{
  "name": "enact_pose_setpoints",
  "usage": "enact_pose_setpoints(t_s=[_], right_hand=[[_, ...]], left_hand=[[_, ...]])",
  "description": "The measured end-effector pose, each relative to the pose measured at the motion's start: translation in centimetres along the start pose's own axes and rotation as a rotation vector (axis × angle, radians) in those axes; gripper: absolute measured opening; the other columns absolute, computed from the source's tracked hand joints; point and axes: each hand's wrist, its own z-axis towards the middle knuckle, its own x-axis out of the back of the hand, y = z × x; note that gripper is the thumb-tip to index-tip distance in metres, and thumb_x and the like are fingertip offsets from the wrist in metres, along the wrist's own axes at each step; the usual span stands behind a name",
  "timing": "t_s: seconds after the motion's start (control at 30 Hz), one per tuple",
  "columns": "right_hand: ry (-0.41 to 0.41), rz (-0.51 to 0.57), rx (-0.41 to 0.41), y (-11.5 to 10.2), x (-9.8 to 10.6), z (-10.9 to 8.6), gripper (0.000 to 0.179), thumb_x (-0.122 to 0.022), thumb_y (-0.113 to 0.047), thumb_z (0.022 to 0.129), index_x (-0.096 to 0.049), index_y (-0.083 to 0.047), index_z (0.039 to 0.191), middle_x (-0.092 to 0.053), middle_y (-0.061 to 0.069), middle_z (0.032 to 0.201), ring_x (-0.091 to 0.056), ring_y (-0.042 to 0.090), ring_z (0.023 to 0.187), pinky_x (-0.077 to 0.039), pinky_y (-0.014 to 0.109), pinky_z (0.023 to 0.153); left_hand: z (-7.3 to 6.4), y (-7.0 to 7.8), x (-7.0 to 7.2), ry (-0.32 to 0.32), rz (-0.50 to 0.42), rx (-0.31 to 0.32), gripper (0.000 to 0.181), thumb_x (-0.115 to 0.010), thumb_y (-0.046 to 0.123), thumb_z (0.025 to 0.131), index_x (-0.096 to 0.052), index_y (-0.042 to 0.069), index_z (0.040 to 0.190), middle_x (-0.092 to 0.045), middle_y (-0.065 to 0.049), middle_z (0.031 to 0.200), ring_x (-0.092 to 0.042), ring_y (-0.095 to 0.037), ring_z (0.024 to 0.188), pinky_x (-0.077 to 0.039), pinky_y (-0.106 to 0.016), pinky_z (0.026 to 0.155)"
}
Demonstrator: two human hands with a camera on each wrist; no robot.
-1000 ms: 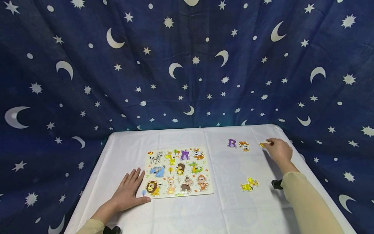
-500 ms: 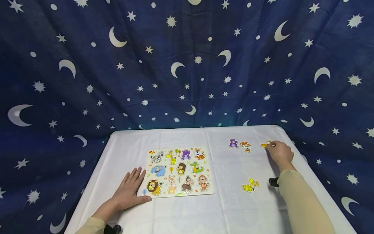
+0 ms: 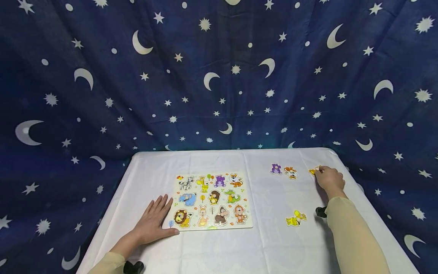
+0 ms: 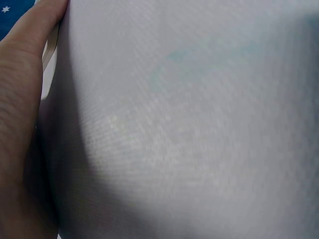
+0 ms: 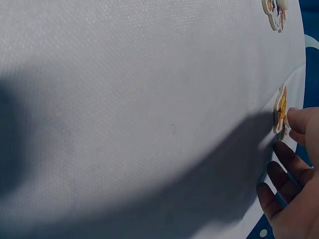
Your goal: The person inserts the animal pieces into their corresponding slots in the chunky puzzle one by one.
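A wooden puzzle board (image 3: 222,227) with several animal pictures lies on the white table. My left hand (image 3: 150,222) rests flat at its lower left corner, fingers spread and thumb along the front edge. In the left wrist view only part of this hand (image 4: 20,99) shows. At the far right, my right hand (image 3: 331,180) pinches a yellow-orange animal puzzle piece (image 3: 312,172) between thumb and index finger. The right wrist view shows this piece (image 5: 280,107) at the thumb tip, the other fingers loosely bent; its animal is partly hidden.
A purple hippo piece (image 3: 276,169) and a tiger piece (image 3: 291,173) lie left of my right hand. Nearer me is a yellow giraffe piece (image 3: 296,219). A dark blue curtain (image 3: 191,95) with moons and stars hangs behind the white-covered table (image 3: 219,253).
The whole head view has shifted slightly rightward. My right hand stays at the yellow-orange piece, with its fingers moved a little. The left hand and board keep their places.
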Motion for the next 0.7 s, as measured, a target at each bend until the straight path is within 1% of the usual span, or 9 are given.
enact_pose_setpoints(t_s=[0.17,0.4,0.6,0.7], right_hand=[[-0.012,-0.007,-0.001,0.28,-0.22,0.26,0.049,-0.046,-0.023,0.107,-0.045,0.003,0.148,-0.045,0.037,0.137,-0.041,0.054,0.122,-0.040,0.064,0.100],[-0.015,0.016,0.008,0.42,-0.17,0.10,0.045,-0.047,-0.023,0.106,-0.050,0.003,0.143,-0.046,0.036,0.136,-0.041,0.054,0.120,-0.039,0.064,0.099],[0.001,0.037,0.018,0.26,-0.02,-0.17,0.044,-0.051,-0.023,0.106,-0.052,0.005,0.139,-0.049,0.035,0.135,-0.044,0.053,0.118,-0.039,0.064,0.097],[0.015,0.035,0.021,0.31,-0.22,0.02,0.043,-0.050,-0.023,0.106,-0.052,0.005,0.139,-0.050,0.035,0.135,-0.045,0.052,0.117,-0.039,0.063,0.097]], left_hand=[[-0.01,0.07,0.07,0.000,-0.007,-0.001,0.120,-0.064,0.083,0.076,-0.028,0.009,0.163,-0.018,-0.017,0.169,-0.011,-0.038,0.155,-0.004,-0.057,0.124],[-0.04,-0.03,-0.02,-0.002,0.001,-0.006,0.121,-0.064,0.085,0.076,-0.027,0.009,0.163,-0.017,-0.016,0.169,-0.011,-0.037,0.156,-0.004,-0.056,0.124],[-0.02,-0.09,-0.11,0.003,-0.008,-0.007,0.121,-0.064,0.084,0.076,-0.027,0.009,0.163,-0.017,-0.016,0.169,-0.010,-0.036,0.156,-0.003,-0.056,0.125],[-0.01,-0.08,-0.10,0.004,-0.008,-0.007,0.120,-0.064,0.084,0.076,-0.027,0.009,0.163,-0.017,-0.016,0.169,-0.010,-0.037,0.156,-0.003,-0.056,0.125]])
